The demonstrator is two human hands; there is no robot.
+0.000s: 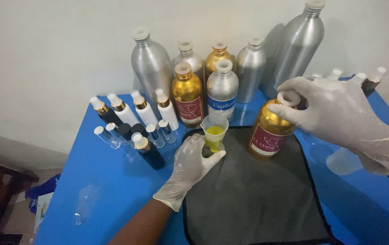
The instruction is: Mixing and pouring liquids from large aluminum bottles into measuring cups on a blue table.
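The left hand (187,165), in a white glove, pinches a small clear funnel (214,130) with yellow liquid, over the grey mat (253,199). The right hand (339,113) closes its fingers around the cap of a gold bottle (269,131) standing tilted on the mat, on the blue surface (108,181).

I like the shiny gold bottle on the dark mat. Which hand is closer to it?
The right hand: its fingers grip the gold bottle by its cap. The left hand is off to the bottle's left, holding the small funnel.
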